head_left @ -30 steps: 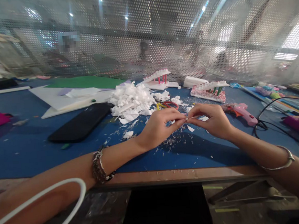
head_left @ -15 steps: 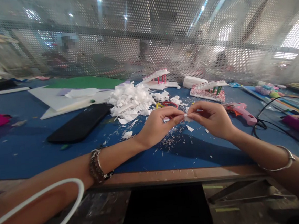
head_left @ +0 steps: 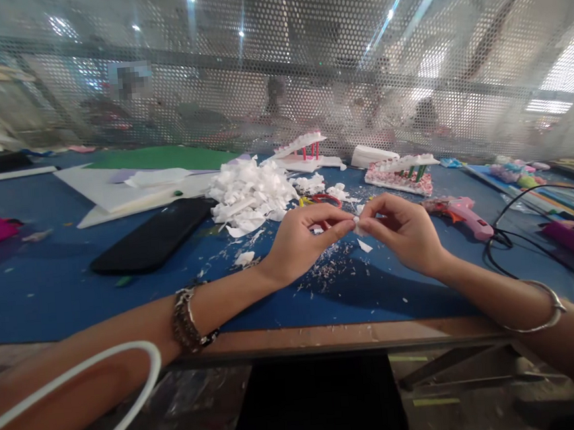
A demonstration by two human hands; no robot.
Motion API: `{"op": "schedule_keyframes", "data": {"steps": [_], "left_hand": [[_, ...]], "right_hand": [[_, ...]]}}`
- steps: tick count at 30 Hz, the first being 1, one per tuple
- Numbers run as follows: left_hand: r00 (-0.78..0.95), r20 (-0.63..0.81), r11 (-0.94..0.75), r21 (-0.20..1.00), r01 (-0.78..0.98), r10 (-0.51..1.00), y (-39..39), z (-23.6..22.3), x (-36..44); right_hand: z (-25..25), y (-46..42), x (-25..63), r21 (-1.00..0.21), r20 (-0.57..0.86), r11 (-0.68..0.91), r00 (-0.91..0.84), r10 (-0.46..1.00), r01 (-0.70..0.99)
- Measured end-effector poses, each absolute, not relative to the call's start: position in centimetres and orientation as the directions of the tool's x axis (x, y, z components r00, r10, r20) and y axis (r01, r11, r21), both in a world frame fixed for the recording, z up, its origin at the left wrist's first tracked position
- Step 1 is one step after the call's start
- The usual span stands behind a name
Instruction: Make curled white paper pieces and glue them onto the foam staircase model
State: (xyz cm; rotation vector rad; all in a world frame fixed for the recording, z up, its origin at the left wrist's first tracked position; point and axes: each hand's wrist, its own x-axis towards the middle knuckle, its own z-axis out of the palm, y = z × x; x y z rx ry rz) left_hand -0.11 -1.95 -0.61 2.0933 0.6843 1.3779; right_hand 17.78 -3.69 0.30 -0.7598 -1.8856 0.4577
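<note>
Here the left hand (head_left: 301, 240) and the right hand (head_left: 402, 229) meet fingertip to fingertip above the blue table (head_left: 49, 293), both pinched shut on a small white scrap (head_left: 357, 225); the scrap is mostly covered by the fingers, so its shape and material cannot be made out. Fine white shavings (head_left: 326, 271) speckle the table just beneath the hands. Behind the left hand lies a heaped pile of white cut pieces (head_left: 250, 191), irregular and flaky, and left of it a flat black oblong, apparently a phone (head_left: 157, 235). Red and yellow scissor handles (head_left: 322, 201) show only in part beyond the left hand. A pink glue gun (head_left: 460, 213) lies just right of the right hand, near looped black cable (head_left: 532, 242). A perforated metal screen (head_left: 274, 57) blurs everything beyond it.
</note>
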Motion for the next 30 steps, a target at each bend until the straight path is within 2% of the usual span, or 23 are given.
{"op": "schedule_keyframes", "data": {"steps": [9, 12, 14, 17, 21, 23, 25, 30], "left_hand": [[0.411, 0.768, -0.865, 0.486, 0.124, 0.491, -2.1, -0.3, -0.4], [0.434, 0.755, -0.864, 0.487, 0.132, 0.492, -2.0, -0.2, -0.4], [0.442, 0.724, -0.835, 0.536, 0.123, 0.53, -1.9, -0.2, -0.3], [0.435, 0.654, -0.756, 0.647, 0.104, 0.62, -1.7, -0.3, -0.3], [0.428, 0.572, -0.661, 0.745, 0.087, 0.7, -1.5, -0.5, -0.4], [0.446, 0.536, -0.622, 0.78, 0.063, 0.717, -1.4, -0.5, -0.4], [0.465, 0.505, -0.59, 0.806, 0.048, 0.727, -1.3, -0.6, -0.4], [0.49, 0.47, -0.576, 0.814, 0.082, 0.734, -1.3, -0.5, -0.3]], "right_hand": [[0.2, -3.8, 17.7, -0.629, 0.671, 0.742, -0.32, 0.669, 0.231], [0.1, -3.7, 17.9, -0.625, 0.676, 0.754, -0.343, 0.652, 0.202], [0.2, -3.6, 18.2, -0.584, 0.699, 0.786, -0.368, 0.614, 0.203], [0.5, -3.4, 18.8, -0.433, 0.75, 0.866, -0.433, 0.5, 0.25], [1.2, -3.1, 19.3, -0.101, 0.765, 0.939, -0.578, 0.284, 0.328], [1.4, -3.0, 19.4, 0.015, 0.755, 0.946, -0.624, 0.202, 0.324], [1.3, -2.9, 19.5, 0.088, 0.75, 0.941, -0.644, 0.154, 0.327], [1.1, -2.9, 19.6, 0.181, 0.725, 0.916, -0.678, 0.123, 0.359]]}}
